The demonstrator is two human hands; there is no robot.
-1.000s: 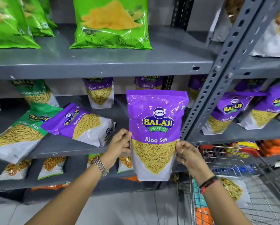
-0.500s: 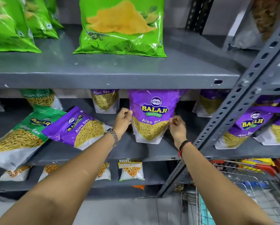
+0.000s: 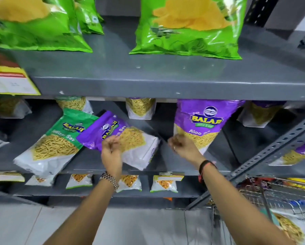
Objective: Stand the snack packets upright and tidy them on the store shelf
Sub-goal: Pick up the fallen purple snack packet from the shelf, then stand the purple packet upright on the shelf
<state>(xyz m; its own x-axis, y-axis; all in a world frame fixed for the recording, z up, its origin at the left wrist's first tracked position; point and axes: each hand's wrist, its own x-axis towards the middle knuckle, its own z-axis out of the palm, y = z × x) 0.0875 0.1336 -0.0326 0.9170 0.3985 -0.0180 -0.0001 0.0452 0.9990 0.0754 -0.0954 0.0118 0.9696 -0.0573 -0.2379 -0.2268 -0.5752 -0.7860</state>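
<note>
A purple Aloo Sev packet (image 3: 204, 121) stands upright on the middle shelf (image 3: 174, 167), its top hidden behind the shelf above. My right hand (image 3: 182, 147) hovers at its lower left corner with fingers loosely curled and nothing held. A second purple packet (image 3: 130, 138) lies tilted on its back, overlapping a flat green sev packet (image 3: 59, 138). My left hand (image 3: 111, 152) is over the lying purple packet, fingers bent and blurred, holding nothing.
More sev packets stand at the back of the middle shelf (image 3: 141, 108). Large green chip bags (image 3: 188, 27) sit on the upper shelf. Small packets (image 3: 164, 183) line the lower shelf. A slotted grey upright (image 3: 272, 152) and a wire trolley (image 3: 280, 206) are at the right.
Both hands lifted the purple packet onto the middle shelf, stood it there and let go. They have since moved left, the left hand reaching the lying purple packet.
</note>
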